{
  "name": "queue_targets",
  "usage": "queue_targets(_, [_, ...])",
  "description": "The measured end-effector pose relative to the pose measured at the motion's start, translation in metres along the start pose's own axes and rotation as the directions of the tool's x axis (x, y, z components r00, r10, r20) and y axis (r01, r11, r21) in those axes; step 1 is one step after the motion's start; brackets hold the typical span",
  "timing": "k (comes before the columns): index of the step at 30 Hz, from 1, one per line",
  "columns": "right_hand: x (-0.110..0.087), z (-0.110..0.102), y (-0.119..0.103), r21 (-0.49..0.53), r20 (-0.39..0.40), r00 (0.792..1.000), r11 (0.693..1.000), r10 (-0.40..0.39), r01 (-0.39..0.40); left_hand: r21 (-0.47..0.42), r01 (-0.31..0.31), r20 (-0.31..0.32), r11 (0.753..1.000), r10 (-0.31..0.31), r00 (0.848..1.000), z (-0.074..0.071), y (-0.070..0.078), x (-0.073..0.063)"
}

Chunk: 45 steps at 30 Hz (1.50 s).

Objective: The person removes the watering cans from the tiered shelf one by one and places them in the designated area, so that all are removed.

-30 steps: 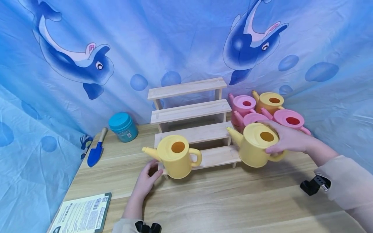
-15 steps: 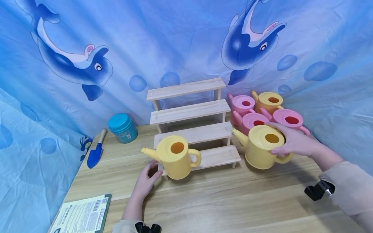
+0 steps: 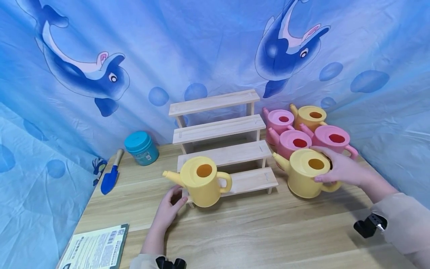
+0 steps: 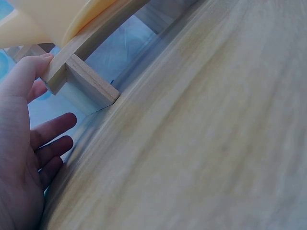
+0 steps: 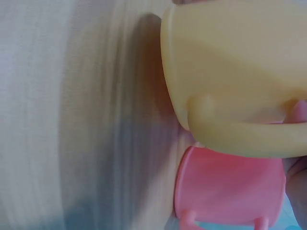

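My right hand (image 3: 342, 170) grips a pale yellow watering can (image 3: 302, 183) by its upper body near the handle, right of the wooden tiered shelf (image 3: 252, 181). In the right wrist view that can (image 5: 230, 62) shows a shadow beside its base, with a pink watering can (image 5: 230, 182) close behind. A second yellow watering can (image 3: 201, 190) stands at the left end of the lowest step, spout pointing left. My left hand (image 3: 168, 207) pinches that step's left end; in the left wrist view the thumb (image 4: 24, 74) lies on the board end while the other fingers are spread.
Several pink watering cans, one nearest the hand (image 3: 327, 134), and an orange-yellow one (image 3: 304, 114) cluster at the back right. To the left are a teal tub (image 3: 141, 147), a blue trowel (image 3: 110, 179) and a printed booklet (image 3: 95, 246). A dolphin curtain (image 3: 215, 48) hangs behind.
My right hand has carried its yellow watering can to the right and slightly down, away from the shelf. The left hand and the other yellow can have stayed in place.
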State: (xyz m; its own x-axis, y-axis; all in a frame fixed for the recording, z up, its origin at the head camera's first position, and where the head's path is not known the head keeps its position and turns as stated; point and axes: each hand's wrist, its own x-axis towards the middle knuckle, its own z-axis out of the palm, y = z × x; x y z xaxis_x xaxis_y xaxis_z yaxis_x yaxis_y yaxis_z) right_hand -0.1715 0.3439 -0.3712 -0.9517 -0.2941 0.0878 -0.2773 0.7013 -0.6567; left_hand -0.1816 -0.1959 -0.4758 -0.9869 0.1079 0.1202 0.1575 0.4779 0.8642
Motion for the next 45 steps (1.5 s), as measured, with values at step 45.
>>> queue_targets(45, [0.043,-0.016,-0.060,-0.133,0.123,0.992,0.990,-0.036,0.052,-0.016,0.010,-0.002,1.000,-0.010,1.000,-0.001,0.003,-0.002])
